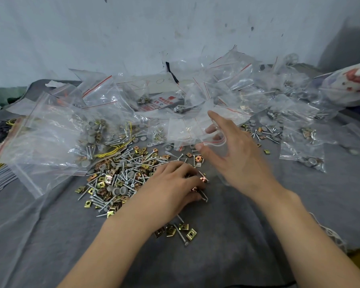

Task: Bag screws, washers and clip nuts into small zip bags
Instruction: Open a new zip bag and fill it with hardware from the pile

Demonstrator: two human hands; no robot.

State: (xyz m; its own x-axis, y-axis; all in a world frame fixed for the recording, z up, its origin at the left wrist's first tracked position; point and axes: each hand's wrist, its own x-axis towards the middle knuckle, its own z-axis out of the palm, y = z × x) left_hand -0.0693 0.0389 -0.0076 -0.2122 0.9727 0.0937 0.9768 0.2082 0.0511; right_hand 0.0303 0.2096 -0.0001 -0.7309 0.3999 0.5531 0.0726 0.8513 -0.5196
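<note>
head view. grey cloth (227,256) covers the whole work surface, with a scuffed pale wall (133,28) behind it.

centre-left on the cloth sits a loose pile (121,179): silver screws (98,199), round grey washers (130,174) and brass-coloured clip nuts (108,179), all mixed together.

left hand (173,183) is palm down at the right edge of the pile, forearm coming in from the bottom. grip closed: fingers curled over a few copper clip nuts (203,179) and at least one screw. the metal shows between the fingertips.

right hand (235,156) is raised just beyond the left, and blurred. grip apart: fingers spread and straight, index pointing up the cloth, thumb out to the left. the fingers touch the red-lined mouth of a clear small zip bag (187,129), which lies just past the pile. the zip strip curls round near the palm.

a small cluster (181,231) of clip nuts and a screw lies just beside the left forearm, apart from the main pile.

left side: large zip bags (50,132) overlap each other, with washers and screws inside. a yellow-green wire (112,151) lies at their near edge.

right side: filled small bags (301,150) are scattered about, each with hardware in it.

far side: a heap of clear bags (227,80) lies against the wall, partly over a red-printed paper (160,102).
</note>
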